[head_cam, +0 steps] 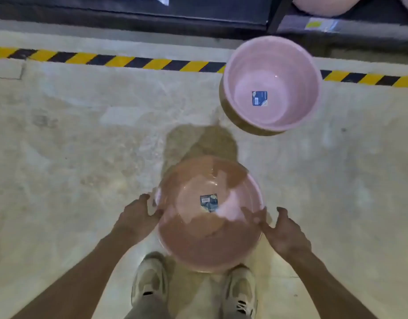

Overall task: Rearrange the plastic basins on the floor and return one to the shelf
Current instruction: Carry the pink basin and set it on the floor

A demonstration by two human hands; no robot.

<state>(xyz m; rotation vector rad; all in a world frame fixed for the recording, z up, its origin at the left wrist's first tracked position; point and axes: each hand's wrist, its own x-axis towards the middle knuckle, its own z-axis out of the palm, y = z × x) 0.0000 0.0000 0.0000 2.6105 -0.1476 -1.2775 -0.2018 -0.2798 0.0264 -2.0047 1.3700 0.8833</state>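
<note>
- The floor [72,134] is pale concrete, and a yellow and black tape [120,61] runs across it, near the shelf.
- The shelf [198,17] is dark and stands at the far edge. On its right part lie more pink basins [325,5], only partly in view, with a small yellow tag [313,24] on the rail under them.
- The far basin [271,85] is pink and stands upright on the floor, over the tape line, just before the shelf. A blue sticker [259,98] is on its bottom inside.
- The near basin [210,212] is also pink, upright, partly in shadow. It is in front of the person's shoes [150,279], well apart from the far basin. It has a sticker [208,202] inside too.
- The left hand [136,217] is at the left rim of the near basin, fingers curled toward it and touching or almost touching; I cannot tell if it really grips.
- The right hand [283,233] is spread wide just beside the right rim, fingers apart, grasping nothing.
</note>
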